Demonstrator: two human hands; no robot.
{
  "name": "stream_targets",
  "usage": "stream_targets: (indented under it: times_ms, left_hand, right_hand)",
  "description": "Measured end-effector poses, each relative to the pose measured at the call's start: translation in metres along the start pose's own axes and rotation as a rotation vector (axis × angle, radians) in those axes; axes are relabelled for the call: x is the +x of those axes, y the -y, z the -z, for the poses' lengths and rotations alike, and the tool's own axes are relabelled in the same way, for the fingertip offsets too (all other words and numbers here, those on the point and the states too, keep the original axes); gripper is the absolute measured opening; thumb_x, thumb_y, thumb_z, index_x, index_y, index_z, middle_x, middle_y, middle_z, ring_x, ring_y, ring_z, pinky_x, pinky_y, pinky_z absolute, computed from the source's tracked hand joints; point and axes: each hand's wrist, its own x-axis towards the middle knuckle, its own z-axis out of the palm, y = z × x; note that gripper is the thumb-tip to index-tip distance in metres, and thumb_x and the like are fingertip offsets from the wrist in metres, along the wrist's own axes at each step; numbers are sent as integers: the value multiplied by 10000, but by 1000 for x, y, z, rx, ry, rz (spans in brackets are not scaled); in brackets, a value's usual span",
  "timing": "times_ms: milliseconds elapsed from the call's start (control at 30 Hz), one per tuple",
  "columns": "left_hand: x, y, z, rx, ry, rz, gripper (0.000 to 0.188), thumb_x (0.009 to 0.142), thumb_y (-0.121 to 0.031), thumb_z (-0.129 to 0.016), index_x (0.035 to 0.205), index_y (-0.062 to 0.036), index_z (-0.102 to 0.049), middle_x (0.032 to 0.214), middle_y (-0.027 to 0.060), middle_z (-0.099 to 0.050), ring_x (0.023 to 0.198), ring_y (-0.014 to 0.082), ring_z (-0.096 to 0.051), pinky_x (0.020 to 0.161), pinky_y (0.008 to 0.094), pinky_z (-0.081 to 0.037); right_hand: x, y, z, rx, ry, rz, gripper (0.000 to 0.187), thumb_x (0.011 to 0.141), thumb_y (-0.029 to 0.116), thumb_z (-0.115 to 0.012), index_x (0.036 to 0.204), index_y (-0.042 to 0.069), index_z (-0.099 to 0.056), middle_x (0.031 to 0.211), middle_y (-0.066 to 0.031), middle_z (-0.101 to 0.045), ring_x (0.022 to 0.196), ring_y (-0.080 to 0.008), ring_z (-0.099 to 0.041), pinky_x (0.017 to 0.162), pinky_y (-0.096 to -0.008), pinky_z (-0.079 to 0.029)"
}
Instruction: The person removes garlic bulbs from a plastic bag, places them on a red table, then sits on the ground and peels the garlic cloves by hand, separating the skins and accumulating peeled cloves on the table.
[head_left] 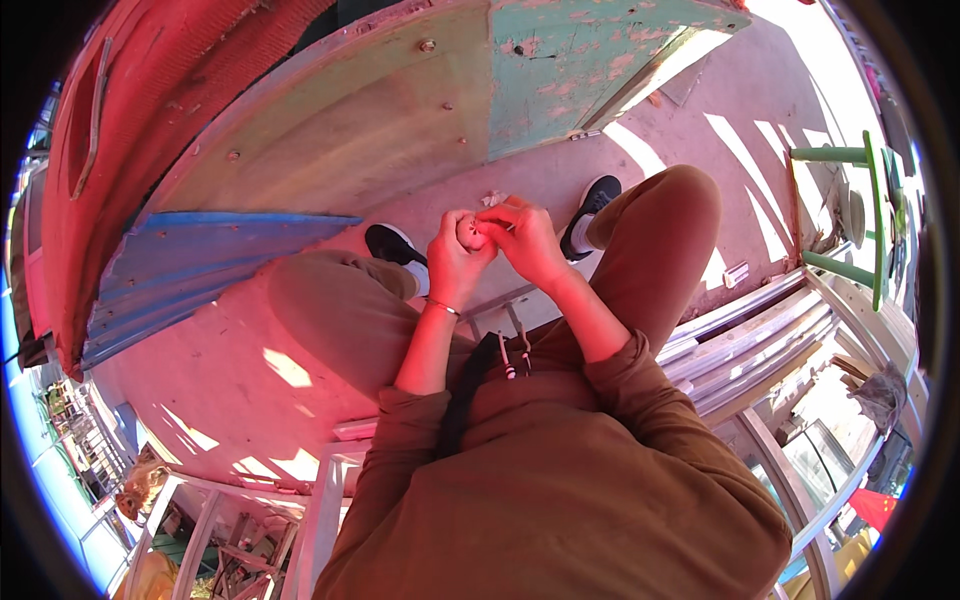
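Observation:
Over the ground between my knees, both hands meet around a small, pale, roundish thing with dark specks [470, 234]; its kind is too small to make out. My left hand [454, 262] is closed about it, fingers curled round its far side. From the right, my right hand [531, 242] pinches at its edge, with thumb and forefinger pressed together. Whatever may be between those two fingertips is hidden. A thin bracelet [443, 307] circles my left wrist.
Ahead stands a large worn panel [350, 130], tan and green, with a blue corrugated sheet [200, 270] below it and a red cover [160, 110] at left. White frames [745, 325] are stacked at right beside a green metal frame [872, 220]. More frames [320, 520] stand behind at left.

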Motion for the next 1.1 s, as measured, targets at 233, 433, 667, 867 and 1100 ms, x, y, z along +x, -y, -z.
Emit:
stream_targets:
  times_ms: [233, 433, 667, 867, 1100]
  left_hand:
    - [1, 8, -6, 87, 3, 60, 363, 812, -154, -780, 1125, -48, -631, 990, 133, -728, 889, 201, -702, 805, 325, -548]
    - [1, 7, -11, 51, 8, 19, 404, 822, -139, -794, 1177, -50, -624, 1021, 135, -731, 919, 222, -711, 825, 332, -554]
    - [11, 16, -15, -130, 26, -100, 517, 757, -56, -782, 1241, -83, -603, 1124, 116, -625, 1028, 265, -648, 897, 358, -532]
    - [2, 26, -9, -101, -11, -38, 599, 762, -67, -765, 1330, -53, -577, 1209, 148, -571, 1111, 285, -625, 935, 352, -517]
    - [2, 16, -19, -297, 18, 43, 491, 808, -87, -770, 1216, -56, -499, 1136, 135, -655, 1070, 261, -661, 937, 354, -511]
  right_hand:
    - [-5, -9, -14, -165, -135, 157, 76, 843, 0, -682, 918, 4, -695, 883, -194, -652, 751, -403, -658, 660, -405, -527]
    - [-4, -16, -19, -142, -261, 98, 24, 865, 3, -652, 870, -20, -650, 818, -191, -658, 695, -363, -671, 630, -403, -521]
    - [8, -34, -6, 7, -271, -159, 43, 874, 18, -640, 866, -21, -656, 825, -206, -692, 658, -344, -692, 586, -420, -519]
    - [8, -28, -10, -321, -247, -15, 255, 927, 143, -692, 1161, 42, -701, 1151, -165, -668, 843, -322, -694, 764, -410, -544]
    - [1, -29, -3, 369, 11, -337, 249, 1006, 170, -650, 1160, -19, -701, 978, -79, -709, 844, -125, -661, 686, -262, -549]
